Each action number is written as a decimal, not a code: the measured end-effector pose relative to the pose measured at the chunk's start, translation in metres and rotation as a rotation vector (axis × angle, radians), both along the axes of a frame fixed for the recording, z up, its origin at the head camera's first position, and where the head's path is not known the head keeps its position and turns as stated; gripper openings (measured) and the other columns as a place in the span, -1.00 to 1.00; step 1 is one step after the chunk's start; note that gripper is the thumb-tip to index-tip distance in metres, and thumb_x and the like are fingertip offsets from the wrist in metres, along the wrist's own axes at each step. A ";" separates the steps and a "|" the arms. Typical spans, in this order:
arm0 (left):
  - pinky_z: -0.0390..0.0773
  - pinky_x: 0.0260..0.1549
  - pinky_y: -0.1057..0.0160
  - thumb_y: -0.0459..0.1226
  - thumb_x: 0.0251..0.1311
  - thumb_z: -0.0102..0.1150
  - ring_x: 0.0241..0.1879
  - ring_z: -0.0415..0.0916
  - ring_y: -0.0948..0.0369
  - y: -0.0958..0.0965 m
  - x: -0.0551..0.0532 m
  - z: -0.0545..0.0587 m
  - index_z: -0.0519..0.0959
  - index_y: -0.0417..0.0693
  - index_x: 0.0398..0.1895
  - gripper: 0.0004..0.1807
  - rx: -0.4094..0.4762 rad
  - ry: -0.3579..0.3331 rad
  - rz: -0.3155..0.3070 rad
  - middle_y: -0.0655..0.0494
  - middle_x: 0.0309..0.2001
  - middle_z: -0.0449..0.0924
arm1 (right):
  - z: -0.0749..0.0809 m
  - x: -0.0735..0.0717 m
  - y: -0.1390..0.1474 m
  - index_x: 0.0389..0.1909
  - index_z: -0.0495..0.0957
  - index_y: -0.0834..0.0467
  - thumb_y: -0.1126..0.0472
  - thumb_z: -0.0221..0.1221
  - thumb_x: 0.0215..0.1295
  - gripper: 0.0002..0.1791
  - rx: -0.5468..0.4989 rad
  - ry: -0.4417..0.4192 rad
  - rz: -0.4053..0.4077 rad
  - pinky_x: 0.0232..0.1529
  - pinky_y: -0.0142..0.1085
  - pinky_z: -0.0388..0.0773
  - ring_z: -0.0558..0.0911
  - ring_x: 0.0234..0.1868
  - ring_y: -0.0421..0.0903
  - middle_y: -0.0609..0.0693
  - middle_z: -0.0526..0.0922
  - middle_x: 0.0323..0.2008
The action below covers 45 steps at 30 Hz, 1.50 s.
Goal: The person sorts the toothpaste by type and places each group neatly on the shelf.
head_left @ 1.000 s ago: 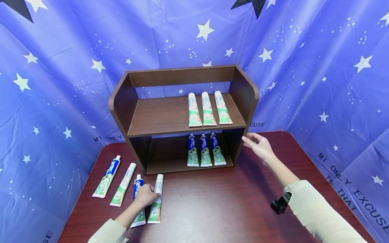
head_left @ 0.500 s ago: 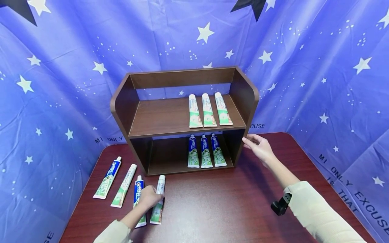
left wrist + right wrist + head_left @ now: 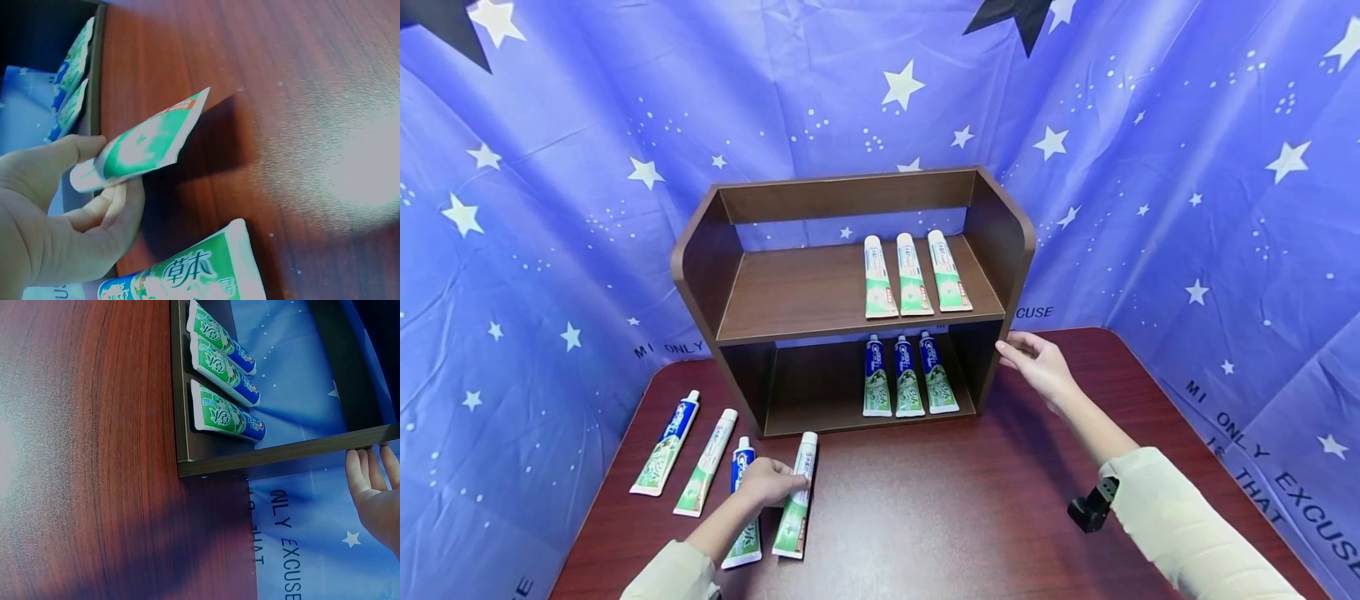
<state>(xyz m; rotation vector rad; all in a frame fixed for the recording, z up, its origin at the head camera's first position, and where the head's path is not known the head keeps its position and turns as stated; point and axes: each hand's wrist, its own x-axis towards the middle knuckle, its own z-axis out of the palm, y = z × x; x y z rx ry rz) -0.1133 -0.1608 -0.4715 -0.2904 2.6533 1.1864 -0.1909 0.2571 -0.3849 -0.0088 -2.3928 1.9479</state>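
My left hand (image 3: 769, 482) pinches a white-and-green toothpaste tube (image 3: 140, 147) between thumb and fingers near its cap end. In the left wrist view that tube is tilted, its flat end raised off the table with a shadow beneath. Partly hidden under my left wrist lies a blue-and-green toothpaste tube (image 3: 744, 546). On the far side, the fingertips of my right hand (image 3: 1037, 367) touch the outer right panel of the brown two-tier shelf (image 3: 805, 292). The right wrist view shows those fingers (image 3: 357, 472) fairly straight against the panel.
Three white-and-green tubes (image 3: 912, 275) lie on the upper tier's right half. Below them are three blue-and-green tubes (image 3: 907, 379). Another blue-and-green tube (image 3: 666, 446) and a white-and-green tube (image 3: 706, 465) lie at the table's left. A starry blue curtain (image 3: 820, 83) surrounds the table (image 3: 925, 517).
The pinched white-and-green tube has shifted slightly right, away from the blue-and-green one, and is now lifted at an angle. My right hand stays at the shelf's side.
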 end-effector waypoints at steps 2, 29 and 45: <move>0.56 -0.58 0.39 -0.29 -0.16 0.38 -0.61 0.48 0.32 -0.001 -0.001 0.002 0.65 -0.28 -0.57 -0.82 0.072 -0.029 -0.001 0.16 -0.66 0.57 | 0.002 0.001 -0.001 0.27 0.22 0.53 0.15 0.13 0.36 -0.35 0.005 -0.004 0.005 -0.05 -0.54 0.62 0.60 -0.30 -0.53 -0.33 0.54 -0.26; 0.69 -0.06 0.12 -0.26 0.07 0.32 0.05 0.51 0.00 -0.033 -0.013 0.044 0.53 -0.44 0.00 -0.51 0.445 -0.220 0.004 -0.11 -0.04 0.62 | 0.002 0.000 0.001 0.27 0.22 0.52 0.18 0.10 0.38 -0.39 0.020 -0.011 0.024 -0.06 -0.57 0.60 0.60 -0.30 -0.52 -0.29 0.53 -0.24; 0.54 0.15 -0.04 -0.19 0.19 0.25 0.18 0.48 -0.12 -0.038 -0.012 0.076 0.37 -0.55 0.16 -0.36 0.441 -0.242 -0.121 -0.32 0.12 0.54 | 0.000 -0.001 0.001 0.28 0.23 0.50 0.16 0.11 0.38 -0.38 0.050 -0.013 0.022 -0.07 -0.59 0.59 0.60 -0.29 -0.53 0.05 0.51 -0.01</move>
